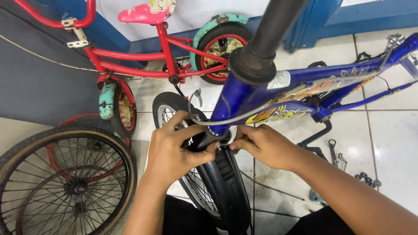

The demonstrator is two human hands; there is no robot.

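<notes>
A blue bicycle frame with colourful stickers stands in front of me, its black stem rising toward the camera. My left hand wraps around the top of the black fork just under the head tube. My right hand pinches the top of the black plastic mudguard at the fork crown. Below both hands, the front wheel with a black tyre shows. A grey brake cable loops across the head tube.
A small red children's bicycle with a pink saddle stands behind. Loose spoked wheels lie at the left. Wrenches and several small nuts rest on the white tiled floor at right. A blue wall base runs along the back.
</notes>
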